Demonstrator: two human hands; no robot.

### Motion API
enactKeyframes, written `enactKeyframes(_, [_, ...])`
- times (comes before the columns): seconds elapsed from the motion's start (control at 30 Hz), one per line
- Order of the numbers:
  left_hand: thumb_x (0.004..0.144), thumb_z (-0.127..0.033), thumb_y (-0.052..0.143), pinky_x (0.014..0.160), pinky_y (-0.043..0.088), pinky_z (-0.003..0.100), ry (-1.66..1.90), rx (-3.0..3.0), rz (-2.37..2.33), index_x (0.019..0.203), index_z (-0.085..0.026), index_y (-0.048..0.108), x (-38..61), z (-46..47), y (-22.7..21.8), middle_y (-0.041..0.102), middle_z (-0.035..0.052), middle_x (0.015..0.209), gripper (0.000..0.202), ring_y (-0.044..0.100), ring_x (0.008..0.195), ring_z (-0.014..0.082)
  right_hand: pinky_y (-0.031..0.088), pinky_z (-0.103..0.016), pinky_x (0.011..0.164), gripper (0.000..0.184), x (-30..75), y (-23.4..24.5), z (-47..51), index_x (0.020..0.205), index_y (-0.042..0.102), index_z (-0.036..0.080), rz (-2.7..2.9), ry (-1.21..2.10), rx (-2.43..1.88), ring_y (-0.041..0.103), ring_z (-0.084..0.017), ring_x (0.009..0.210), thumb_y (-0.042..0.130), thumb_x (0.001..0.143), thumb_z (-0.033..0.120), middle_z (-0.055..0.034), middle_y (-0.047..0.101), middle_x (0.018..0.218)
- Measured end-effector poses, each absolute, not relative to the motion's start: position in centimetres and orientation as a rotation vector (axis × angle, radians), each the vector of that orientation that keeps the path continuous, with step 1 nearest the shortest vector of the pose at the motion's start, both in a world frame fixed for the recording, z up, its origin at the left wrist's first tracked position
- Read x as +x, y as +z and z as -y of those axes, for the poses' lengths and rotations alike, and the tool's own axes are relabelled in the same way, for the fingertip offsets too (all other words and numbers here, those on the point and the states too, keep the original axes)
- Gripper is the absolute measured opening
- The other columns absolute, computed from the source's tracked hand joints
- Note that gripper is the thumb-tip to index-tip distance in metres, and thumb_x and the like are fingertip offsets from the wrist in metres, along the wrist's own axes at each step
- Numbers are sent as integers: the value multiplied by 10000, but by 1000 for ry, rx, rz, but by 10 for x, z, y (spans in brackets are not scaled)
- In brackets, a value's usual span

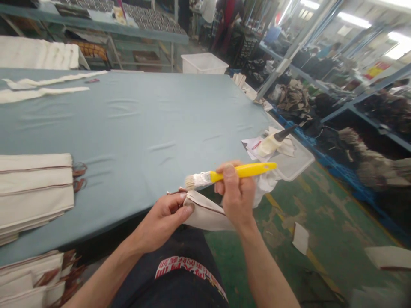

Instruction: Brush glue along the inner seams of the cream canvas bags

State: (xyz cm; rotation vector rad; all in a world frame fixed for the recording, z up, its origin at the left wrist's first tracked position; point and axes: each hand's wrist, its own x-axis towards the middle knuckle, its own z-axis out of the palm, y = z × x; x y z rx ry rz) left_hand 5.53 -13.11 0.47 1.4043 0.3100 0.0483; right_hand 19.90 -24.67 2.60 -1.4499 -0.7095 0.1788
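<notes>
My right hand (236, 194) is closed around a yellow-handled brush (244, 171), whose pale bristles point left and hover just above a cream canvas piece (205, 211). That canvas piece has a dark brown trim along its edge. My left hand (165, 216) pinches the canvas piece's left end, thumb on top, at the near edge of the blue-grey table (144, 128). Both hands are held over my lap.
A stack of cream canvas bags (34, 190) with brown straps lies at the table's left. More bags (28, 278) sit below it. A glue bottle (272, 143) rests on papers and a tray at the right edge. White strips (41, 87) lie far left. A white bin (204, 63) stands behind.
</notes>
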Motion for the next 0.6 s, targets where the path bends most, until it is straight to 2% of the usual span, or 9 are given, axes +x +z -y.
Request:
enactKeyframes(0.17, [892, -619, 725, 688, 438, 255, 31, 1332, -323, 877, -146, 758, 58, 122, 10, 656, 40, 851, 474, 523, 775, 178, 376, -219, 437, 310, 188, 32, 274, 867, 659, 223, 702, 65, -1404, 454, -89, 438, 582, 1072, 441, 71, 488, 575])
enactKeyframes(0.27, [875, -584, 764, 721, 455, 265, -8, 1321, -281, 938, -149, 785, 60, 120, 18, 696, 51, 877, 440, 551, 805, 192, 417, -245, 478, 222, 181, 26, 285, 942, 667, 239, 895, 23, -1515, 491, -110, 476, 553, 1082, 368, 50, 549, 633])
enactKeyframes(0.4, [873, -538, 792, 704, 450, 258, -53, 1243, -241, 1001, -157, 793, 64, 123, 20, 717, 50, 889, 402, 552, 782, 180, 494, -288, 551, 131, 188, 23, 284, 977, 650, 253, 1137, -263, -1587, 591, -142, 542, 554, 1058, 288, 13, 670, 717])
enactKeyframes(0.53, [853, -547, 817, 738, 474, 264, -35, 1088, -273, 1015, -159, 787, 70, 126, 9, 707, 41, 858, 422, 580, 780, 172, 523, -283, 575, 101, 197, 25, 285, 998, 655, 259, 1240, -280, -1570, 648, -148, 577, 580, 1012, 193, 17, 704, 727])
enactKeyframes(0.6, [831, -541, 838, 725, 467, 254, -57, 1034, -285, 1011, -154, 782, 73, 126, 3, 688, 33, 837, 431, 578, 761, 159, 521, -284, 592, 96, 196, 23, 290, 1020, 658, 260, 1188, -283, -1548, 654, -151, 603, 592, 1006, 192, 16, 707, 745])
